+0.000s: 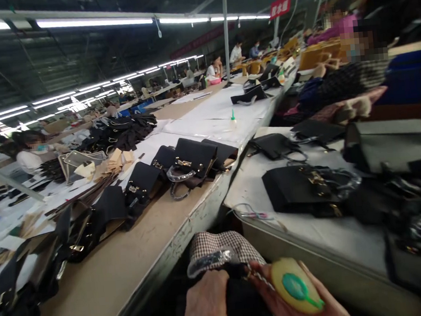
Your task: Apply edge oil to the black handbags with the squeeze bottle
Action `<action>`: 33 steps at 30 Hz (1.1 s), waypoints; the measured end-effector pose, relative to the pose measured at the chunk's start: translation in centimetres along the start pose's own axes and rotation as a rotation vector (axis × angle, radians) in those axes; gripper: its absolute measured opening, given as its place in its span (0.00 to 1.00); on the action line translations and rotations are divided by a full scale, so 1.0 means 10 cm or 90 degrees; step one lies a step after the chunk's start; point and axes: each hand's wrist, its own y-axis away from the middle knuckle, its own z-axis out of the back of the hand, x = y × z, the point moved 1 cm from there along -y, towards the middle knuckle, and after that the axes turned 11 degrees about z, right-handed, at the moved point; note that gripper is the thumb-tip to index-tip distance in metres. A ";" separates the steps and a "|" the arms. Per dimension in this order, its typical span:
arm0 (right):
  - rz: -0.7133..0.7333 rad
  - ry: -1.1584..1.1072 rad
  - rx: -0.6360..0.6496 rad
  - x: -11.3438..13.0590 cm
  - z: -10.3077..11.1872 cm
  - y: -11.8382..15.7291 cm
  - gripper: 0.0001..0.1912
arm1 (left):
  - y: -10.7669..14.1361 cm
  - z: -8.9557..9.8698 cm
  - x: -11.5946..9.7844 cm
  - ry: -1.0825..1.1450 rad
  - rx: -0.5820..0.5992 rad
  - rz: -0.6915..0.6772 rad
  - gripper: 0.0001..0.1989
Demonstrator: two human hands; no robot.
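Observation:
My left hand (pixel 206 303) is closed on a black bag piece (pixel 243 305) low in the view, over a checked cloth (pixel 218 246). A plastic-wrapped handle (pixel 210 262) sticks out just above its fingers. To the right, my right hand (pixel 329 297) holds a yellowish bottle (pixel 295 286) with a green cap and thin green nozzle. Its fingers also reach the bag's edge, beside a short metal chain (pixel 261 277). The lower part of the bag is dark and cut off by the frame.
Black bags (pixel 195 154) line the brown-topped table (pixel 131 268) at left. More bags (pixel 290 190) lie on the white table (pixel 320 234) at right. A small green-tipped bottle (pixel 233 121) stands further back. A person in a checked sleeve (pixel 351 79) sits at the right.

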 end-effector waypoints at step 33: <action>0.135 0.181 -0.077 0.68 -0.29 -0.09 0.16 | -0.25 0.70 0.38 0.152 0.069 -0.038 0.06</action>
